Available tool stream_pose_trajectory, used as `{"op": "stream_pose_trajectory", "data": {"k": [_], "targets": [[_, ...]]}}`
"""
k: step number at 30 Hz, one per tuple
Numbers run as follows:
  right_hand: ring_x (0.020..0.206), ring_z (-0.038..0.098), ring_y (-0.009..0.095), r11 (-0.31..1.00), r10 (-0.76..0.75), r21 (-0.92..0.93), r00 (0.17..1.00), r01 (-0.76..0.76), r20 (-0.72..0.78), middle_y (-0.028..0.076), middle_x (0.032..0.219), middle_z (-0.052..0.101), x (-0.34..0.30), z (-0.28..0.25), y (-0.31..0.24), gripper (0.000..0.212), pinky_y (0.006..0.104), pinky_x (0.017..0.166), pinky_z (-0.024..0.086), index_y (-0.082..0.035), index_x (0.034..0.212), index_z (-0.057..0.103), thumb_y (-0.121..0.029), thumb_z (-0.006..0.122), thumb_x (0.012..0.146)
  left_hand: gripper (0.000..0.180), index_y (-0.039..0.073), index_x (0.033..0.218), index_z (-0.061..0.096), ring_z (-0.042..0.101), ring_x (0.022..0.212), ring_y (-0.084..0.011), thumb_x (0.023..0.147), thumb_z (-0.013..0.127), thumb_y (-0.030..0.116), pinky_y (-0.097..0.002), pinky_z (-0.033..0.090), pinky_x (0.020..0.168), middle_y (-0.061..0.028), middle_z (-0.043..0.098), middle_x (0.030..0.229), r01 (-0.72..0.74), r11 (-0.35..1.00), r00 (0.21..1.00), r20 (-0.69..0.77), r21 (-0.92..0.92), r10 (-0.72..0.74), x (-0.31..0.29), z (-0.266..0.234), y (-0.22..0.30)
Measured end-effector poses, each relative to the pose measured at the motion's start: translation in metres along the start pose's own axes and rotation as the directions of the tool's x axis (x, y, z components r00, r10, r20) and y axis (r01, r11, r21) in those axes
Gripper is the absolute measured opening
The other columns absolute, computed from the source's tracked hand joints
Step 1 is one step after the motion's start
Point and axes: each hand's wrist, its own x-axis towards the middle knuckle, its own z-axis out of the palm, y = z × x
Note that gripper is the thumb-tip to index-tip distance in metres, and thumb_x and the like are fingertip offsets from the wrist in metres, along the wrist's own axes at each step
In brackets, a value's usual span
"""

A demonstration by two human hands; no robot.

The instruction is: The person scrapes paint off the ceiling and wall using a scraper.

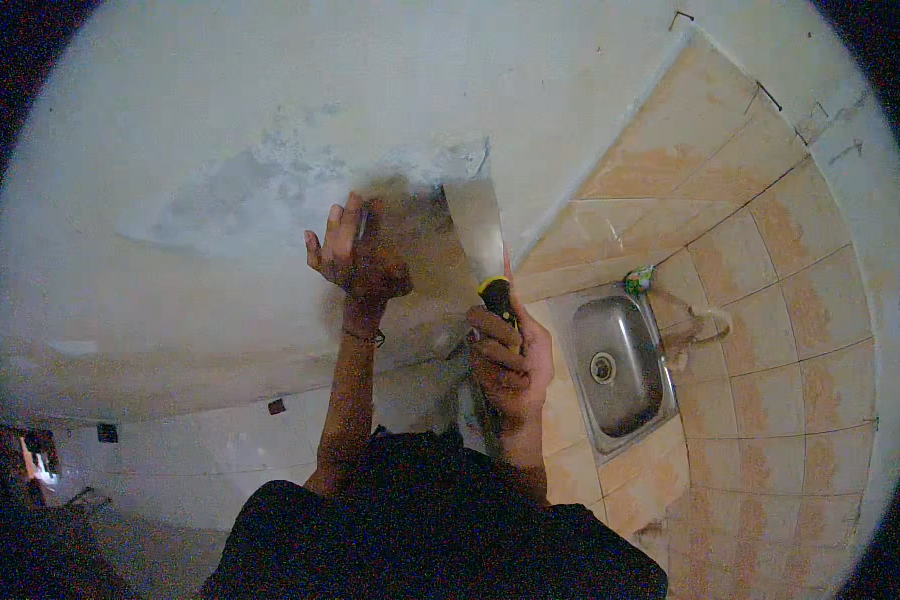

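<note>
My right hand (515, 365) is wrapped round the black and yellow handle of a wide putty knife (478, 222). Its broad metal blade points up, and its far edge is at the pale wall (400, 70), by a rough patch (235, 190) of grey and white. Whether the edge presses on the wall I cannot tell. To the left, my left hand (358, 262) is raised before the wall, fingers apart and holding nothing visible. A thin dark band circles that wrist. Behind both hands lies a brownish shadowed area.
Right of my right hand, a steel sink (660, 400) is set in a tiled counter (565, 450). A small green-and-white item (639, 280) sits at its far corner. Orange-beige tiles (800, 330) cover the right wall, with a dark metal hook (769, 96) above.
</note>
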Motion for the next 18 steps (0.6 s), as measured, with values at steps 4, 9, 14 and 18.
{"op": "stream_pose_trajectory", "data": {"k": [4, 9, 14, 18], "targets": [[0.039, 0.033, 0.006, 1.000, 0.017, -0.016, 0.999, -0.017, 0.028, 0.002, 0.067, 0.035, 0.001, 0.002, -0.002, 0.029, 0.0175, 0.026, 0.032, -0.003, 0.093, 0.040, -0.030, 0.033, 0.103, 0.051, 0.015, 0.119, 0.065, 0.056, 0.115, -0.0291, 0.078, 0.045, 0.037, -0.0489, 0.012, 0.111, -0.0086, 0.062, 0.124, -0.005, 0.999, 0.999, -0.035, -0.033, 0.004, 0.001, -0.004, 0.006], [0.038, 0.034, 0.005, 0.998, -0.036, -0.043, 0.999, 0.035, -0.022, 0.002, 0.068, 0.037, 0.003, 0.001, -0.001, 0.030, 0.0177, 0.025, 0.032, -0.003, 0.093, 0.040, -0.030, 0.033, 0.103, 0.050, 0.017, 0.118, 0.065, 0.052, 0.118, -0.0275, 0.079, 0.043, 0.038, -0.0498, 0.013, 0.111, -0.0075, 0.059, 0.128, -0.029, 0.991, 0.986, -0.164, -0.134, 0.007, 0.004, -0.002, 0.008], [0.036, 0.032, 0.005, 0.997, 0.043, -0.057, 0.998, -0.045, -0.037, 0.001, 0.064, 0.036, 0.001, -0.003, -0.005, 0.033, 0.0193, 0.024, 0.031, -0.005, 0.085, 0.038, -0.033, 0.034, 0.102, 0.050, 0.018, 0.118, 0.066, 0.051, 0.119, -0.0269, 0.078, 0.045, 0.038, -0.0489, 0.014, 0.111, -0.0065, 0.058, 0.129, -0.009, 0.997, 0.996, -0.093, -0.076, 0.002, -0.012, 0.013, -0.004], [0.035, 0.031, 0.005, 0.998, 0.032, -0.050, 0.999, -0.034, -0.035, 0.000, 0.061, 0.033, 0.002, -0.004, -0.006, 0.035, 0.0202, 0.023, 0.029, -0.007, 0.078, 0.036, -0.034, 0.035, 0.101, 0.052, 0.019, 0.118, 0.066, 0.055, 0.116, -0.0278, 0.076, 0.047, 0.041, -0.0500, 0.012, 0.111, -0.0077, 0.061, 0.126, 0.009, 0.999, 1.000, 0.003, -0.052, -0.008, 0.000, -0.003, 0.004]]}}
